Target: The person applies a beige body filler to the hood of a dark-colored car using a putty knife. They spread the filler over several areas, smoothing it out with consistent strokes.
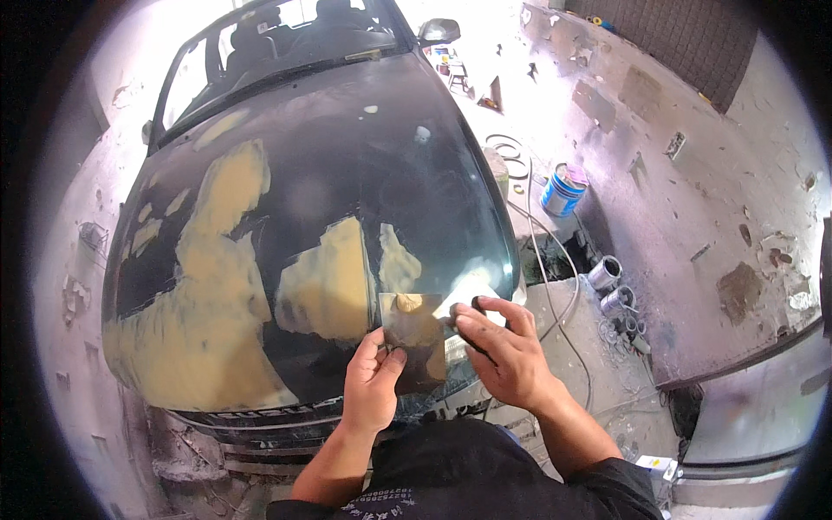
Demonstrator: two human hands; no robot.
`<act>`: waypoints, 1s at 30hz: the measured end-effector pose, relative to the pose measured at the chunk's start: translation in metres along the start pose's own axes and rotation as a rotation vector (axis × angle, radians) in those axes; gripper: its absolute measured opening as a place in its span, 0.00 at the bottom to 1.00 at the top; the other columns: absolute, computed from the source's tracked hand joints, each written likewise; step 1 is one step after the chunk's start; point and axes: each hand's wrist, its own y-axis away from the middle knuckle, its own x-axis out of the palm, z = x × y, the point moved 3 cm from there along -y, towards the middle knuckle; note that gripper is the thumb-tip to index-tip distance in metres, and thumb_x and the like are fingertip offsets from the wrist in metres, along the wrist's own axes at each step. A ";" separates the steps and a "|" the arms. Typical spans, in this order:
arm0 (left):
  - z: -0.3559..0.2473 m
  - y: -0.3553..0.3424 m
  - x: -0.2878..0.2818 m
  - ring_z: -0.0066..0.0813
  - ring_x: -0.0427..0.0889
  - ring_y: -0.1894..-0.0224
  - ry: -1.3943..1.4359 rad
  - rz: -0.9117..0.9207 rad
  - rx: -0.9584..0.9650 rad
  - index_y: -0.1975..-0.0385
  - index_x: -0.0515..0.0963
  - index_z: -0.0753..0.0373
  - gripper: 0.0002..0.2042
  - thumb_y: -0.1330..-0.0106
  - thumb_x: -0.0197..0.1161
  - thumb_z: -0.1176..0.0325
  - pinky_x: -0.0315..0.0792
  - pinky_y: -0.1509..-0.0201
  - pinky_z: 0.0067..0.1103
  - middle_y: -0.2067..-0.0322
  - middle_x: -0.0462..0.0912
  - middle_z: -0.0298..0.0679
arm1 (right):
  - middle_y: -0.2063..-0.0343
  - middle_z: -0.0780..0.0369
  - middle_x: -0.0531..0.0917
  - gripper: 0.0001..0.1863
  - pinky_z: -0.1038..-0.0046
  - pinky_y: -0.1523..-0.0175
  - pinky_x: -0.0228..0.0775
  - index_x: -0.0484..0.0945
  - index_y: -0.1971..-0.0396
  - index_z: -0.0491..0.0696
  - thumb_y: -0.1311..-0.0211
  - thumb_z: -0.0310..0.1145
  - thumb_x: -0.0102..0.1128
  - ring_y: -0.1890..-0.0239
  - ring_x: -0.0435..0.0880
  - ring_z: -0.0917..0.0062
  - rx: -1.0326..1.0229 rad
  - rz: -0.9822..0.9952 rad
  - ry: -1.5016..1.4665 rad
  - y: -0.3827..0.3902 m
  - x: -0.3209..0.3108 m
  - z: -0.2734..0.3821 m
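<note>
Stained, flaking workshop wall [633, 139] is seen on the right, washed out by bright light. Nearest, a black short-sleeved shirt [459, 468] is shown at the lower edge. Flat, square brown mixing plate [416, 342] is gripped at its left side by the left hand [373, 386], thumb on top; it is held over the front edge of the car hood. A dab of tan putty [409, 302] is carried near the plate's far edge. Right hand [507, 355] is held just beside the plate, fingers curled, fingertips darkened; whether something thin is pinched there cannot be told.

Black car hood [316, 182] is spread out beyond, partly coated with tan filler patches [221, 269], the largest on the left. Off its right side, two open silver cans [605, 273] are seen lying on the floor; farther back, a blue can [562, 195] is stood upright. Farthest, side mirror [439, 32] and windscreen [303, 48] are seen, with dark seats visible through the glass.
</note>
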 end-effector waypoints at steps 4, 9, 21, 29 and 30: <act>0.005 0.002 -0.003 0.21 0.79 0.49 -0.018 -0.028 -0.049 0.37 0.68 0.70 0.18 0.25 0.53 0.78 0.70 0.43 0.19 0.50 0.82 0.39 | 0.43 0.64 0.83 0.24 0.60 0.38 0.64 0.80 0.46 0.50 0.46 0.22 0.67 0.41 0.76 0.64 -0.065 0.015 0.116 -0.006 0.011 0.013; 0.001 0.004 -0.011 0.20 0.79 0.54 -0.360 -0.070 0.160 0.39 0.71 0.70 0.17 0.26 0.55 0.75 0.71 0.47 0.18 0.53 0.83 0.39 | 0.41 0.63 0.82 0.24 0.59 0.37 0.63 0.80 0.45 0.49 0.45 0.22 0.64 0.40 0.76 0.64 -0.050 0.146 0.047 0.002 0.032 0.012; 0.030 0.000 -0.151 0.22 0.78 0.50 0.061 -0.358 0.231 0.44 0.75 0.66 0.15 0.29 0.61 0.73 0.68 0.40 0.20 0.51 0.82 0.36 | 0.36 0.62 0.76 0.32 0.50 0.38 0.63 0.69 0.35 0.56 0.43 0.23 0.54 0.34 0.68 0.57 0.461 0.409 0.190 0.000 0.047 -0.078; 0.037 0.001 -0.157 0.22 0.79 0.50 0.078 -0.344 0.200 0.43 0.74 0.67 0.16 0.29 0.61 0.74 0.68 0.39 0.21 0.50 0.83 0.36 | 0.37 0.64 0.77 0.31 0.48 0.51 0.68 0.70 0.36 0.54 0.43 0.25 0.54 0.37 0.72 0.62 0.311 0.500 0.312 -0.024 0.085 -0.074; 0.035 0.002 -0.156 0.21 0.79 0.50 0.072 -0.338 0.200 0.43 0.74 0.67 0.15 0.29 0.61 0.74 0.68 0.39 0.21 0.51 0.83 0.36 | 0.37 0.64 0.77 0.31 0.48 0.51 0.68 0.70 0.36 0.54 0.43 0.25 0.54 0.38 0.72 0.62 0.307 0.507 0.310 -0.022 0.088 -0.072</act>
